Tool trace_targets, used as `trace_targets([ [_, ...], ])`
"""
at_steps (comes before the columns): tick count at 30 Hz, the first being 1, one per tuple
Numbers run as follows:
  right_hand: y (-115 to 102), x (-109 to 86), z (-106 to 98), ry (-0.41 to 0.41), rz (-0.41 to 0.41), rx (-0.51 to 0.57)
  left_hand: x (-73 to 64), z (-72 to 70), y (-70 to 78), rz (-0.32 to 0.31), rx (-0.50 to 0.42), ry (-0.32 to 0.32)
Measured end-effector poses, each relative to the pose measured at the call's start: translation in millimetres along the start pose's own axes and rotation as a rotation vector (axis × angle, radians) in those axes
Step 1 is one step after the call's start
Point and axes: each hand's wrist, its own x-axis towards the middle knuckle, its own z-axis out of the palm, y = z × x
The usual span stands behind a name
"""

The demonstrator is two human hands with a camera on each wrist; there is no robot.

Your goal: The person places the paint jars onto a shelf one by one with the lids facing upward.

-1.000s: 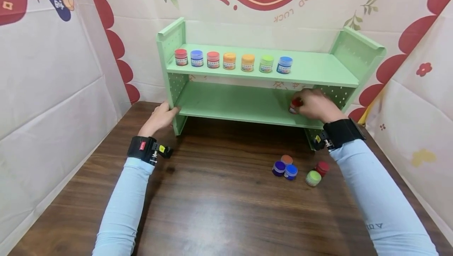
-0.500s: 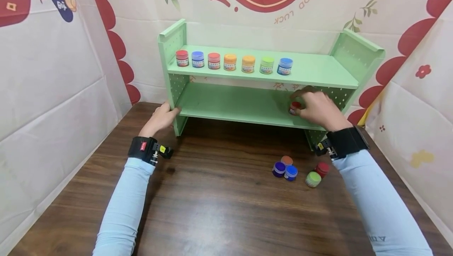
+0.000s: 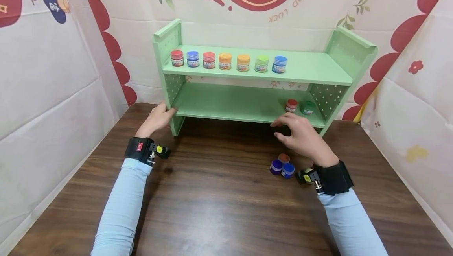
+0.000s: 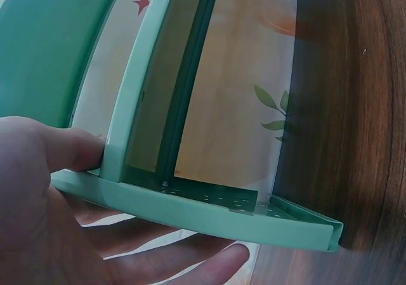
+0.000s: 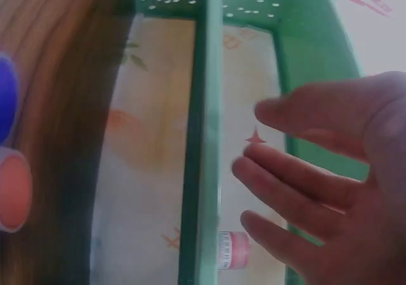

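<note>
My left hand (image 3: 155,120) holds the left side panel of a mint-green two-tier shelf (image 3: 226,100). In the left wrist view, the thumb (image 4: 76,148) lies inside the panel and the fingers are behind it. My right hand (image 3: 299,136), holding nothing, hovers in front of the lower tier with fingers loosely bent and apart. Just behind it, a red-lidded paint jar (image 3: 291,105) and a green paint jar (image 3: 308,108) stand at the lower tier's right end. The red jar (image 5: 235,250) also shows below the fingers in the right wrist view.
Several paint jars line the upper tier, from a red one (image 3: 177,58) to a blue one (image 3: 279,65). On the brown table (image 3: 212,193) cluster a purple jar (image 3: 276,167), a blue jar (image 3: 288,170) and an orange-brown jar (image 3: 283,158). My right wrist mostly hides other jars.
My right hand has let go of the red jar on the lower tier and drawn back toward the table, uncovering the green jar. My left hand stays on the shelf; the head view has shifted slightly.
</note>
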Motion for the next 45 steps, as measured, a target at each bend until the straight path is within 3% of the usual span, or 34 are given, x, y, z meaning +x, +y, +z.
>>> trace_targets([
  [5,2.6,0.4,6.0,-0.075,0.021,0.002,-1.1,-1.2,-1.4,-0.004,-0.020,0.001],
  [10,-5.8,-8.4,0.1,-0.020,-0.005,-0.064,0.4,-1.3,-2.3,-0.004,-0.019,-0.031],
  [14,-14.5,-9.4,-8.3,-0.018,-0.027,-0.033,3.2,-5.6,0.6,0.005,-0.016,-0.032],
  [23,-0.9,-5.2,-2.1,-0.298,0.056,0.020,-2.8,-4.7,-3.9,-0.014,-0.066,-0.032],
  [32,9.5,-9.7,6.6,-0.604,0.274,0.083,-4.1,-3.7,-2.1,0.002,-0.039,-0.024],
  [36,9.4,-9.0,15.2,-0.638,0.287,0.059,-5.1,-2.8,-2.4,0.002,-0.050,-0.022],
  [45,6.9,-11.7,24.4,-0.631,0.328,0.047,-3.8,1.3,-1.4,0.003,-0.062,-0.031],
])
